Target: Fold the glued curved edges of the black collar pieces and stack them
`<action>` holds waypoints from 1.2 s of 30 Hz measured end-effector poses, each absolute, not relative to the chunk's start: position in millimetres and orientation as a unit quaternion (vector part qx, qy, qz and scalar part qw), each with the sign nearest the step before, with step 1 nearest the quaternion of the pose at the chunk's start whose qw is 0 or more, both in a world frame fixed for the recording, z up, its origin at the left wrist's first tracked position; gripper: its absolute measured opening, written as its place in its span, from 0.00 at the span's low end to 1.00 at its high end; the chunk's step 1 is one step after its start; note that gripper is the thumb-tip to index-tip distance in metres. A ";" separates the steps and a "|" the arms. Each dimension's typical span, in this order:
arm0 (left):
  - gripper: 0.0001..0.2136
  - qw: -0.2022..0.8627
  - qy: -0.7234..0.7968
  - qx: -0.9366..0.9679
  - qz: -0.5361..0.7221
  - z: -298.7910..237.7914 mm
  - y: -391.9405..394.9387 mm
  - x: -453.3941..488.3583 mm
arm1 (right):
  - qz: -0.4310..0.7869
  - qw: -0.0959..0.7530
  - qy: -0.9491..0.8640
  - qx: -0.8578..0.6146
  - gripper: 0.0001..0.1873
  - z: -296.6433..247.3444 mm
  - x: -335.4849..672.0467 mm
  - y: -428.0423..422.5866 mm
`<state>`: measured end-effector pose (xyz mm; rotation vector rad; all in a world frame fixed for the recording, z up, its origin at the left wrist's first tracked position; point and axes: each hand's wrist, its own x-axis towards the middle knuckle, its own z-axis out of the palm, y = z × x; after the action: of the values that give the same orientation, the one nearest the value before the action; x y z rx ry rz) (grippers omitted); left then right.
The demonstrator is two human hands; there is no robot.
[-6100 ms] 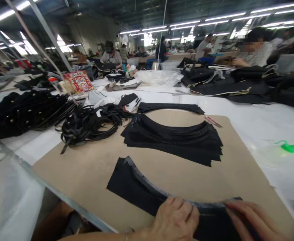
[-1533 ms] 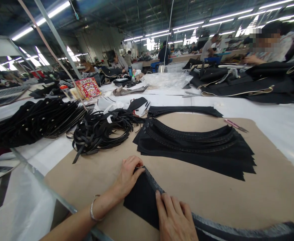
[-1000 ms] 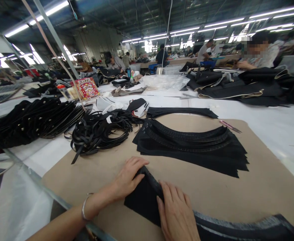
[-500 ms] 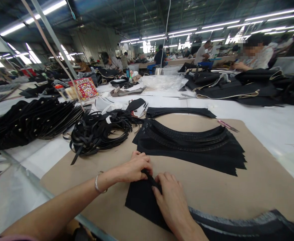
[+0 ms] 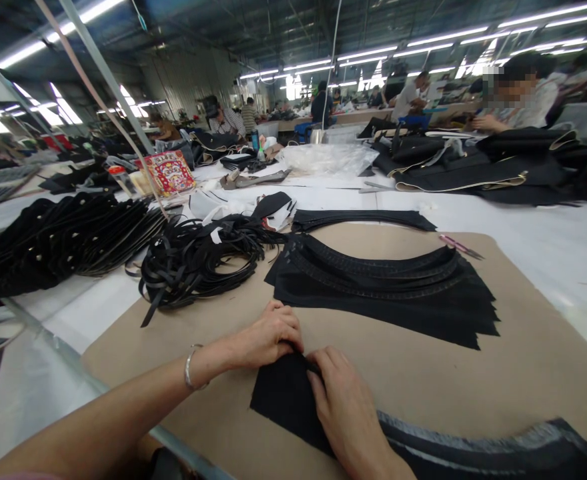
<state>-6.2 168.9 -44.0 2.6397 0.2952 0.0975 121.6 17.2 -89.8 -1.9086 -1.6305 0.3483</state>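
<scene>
A curved black fabric piece (image 5: 283,400) with a grey folded edge lies on a brown cardboard sheet (image 5: 533,373) close to me. My left hand (image 5: 268,337), with a bracelet on its wrist, is curled over the piece's far left corner and pinches the edge. My right hand (image 5: 346,410) lies on the piece just beside it, fingertips pressed against the same folded edge. Beyond them lies a stack of similar curved black pieces (image 5: 388,290).
A tangle of black straps (image 5: 198,257) and a pile of studded black strips (image 5: 58,237) lie at the left. Pink-handled snips (image 5: 461,247) rest at the cardboard's far edge. Dark bags (image 5: 478,167) and other people at work fill the tables behind. A metal bar (image 5: 63,353) crosses low left.
Both hands slid from the piece's right end to its left end. My left hand went from flat on the corner to curled and pinching it, with my right fingertips closing in beside it.
</scene>
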 end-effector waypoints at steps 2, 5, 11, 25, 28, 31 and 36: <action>0.12 0.235 0.097 0.966 0.037 -45.5 170.4 -8.0 | 0.125 0.299 -0.629 -0.707 0.13 -94.5 122.6 15.1; 0.14 0.221 0.079 0.971 0.038 -45.9 170.9 -12.3 | 0.096 0.288 -0.659 -0.688 0.14 -100.6 123.8 11.4; 0.17 0.118 0.028 0.992 0.024 -45.0 169.6 -21.1 | 0.040 0.252 -0.695 -0.672 0.20 -104.7 124.5 5.4; 0.16 0.104 0.031 0.993 0.050 -56.4 176.4 -35.1 | -0.057 0.224 -0.726 -0.648 0.29 -111.1 120.6 3.5; 0.15 0.109 0.039 0.989 0.091 -62.7 181.0 -37.7 | -0.065 0.221 -0.724 -0.650 0.29 -110.4 120.0 5.0; 0.14 0.105 0.043 0.987 0.110 -64.7 184.3 -39.6 | -0.063 0.203 -0.731 -0.648 0.30 -106.7 120.2 6.1; 0.13 0.084 0.030 0.990 0.109 -63.4 187.3 -41.2 | -0.057 0.187 -0.733 -0.651 0.31 -103.7 120.5 5.6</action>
<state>-41.2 187.3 -63.4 2.9549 0.0902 0.3248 120.5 5.6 -103.7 -1.8319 -2.0639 -0.1618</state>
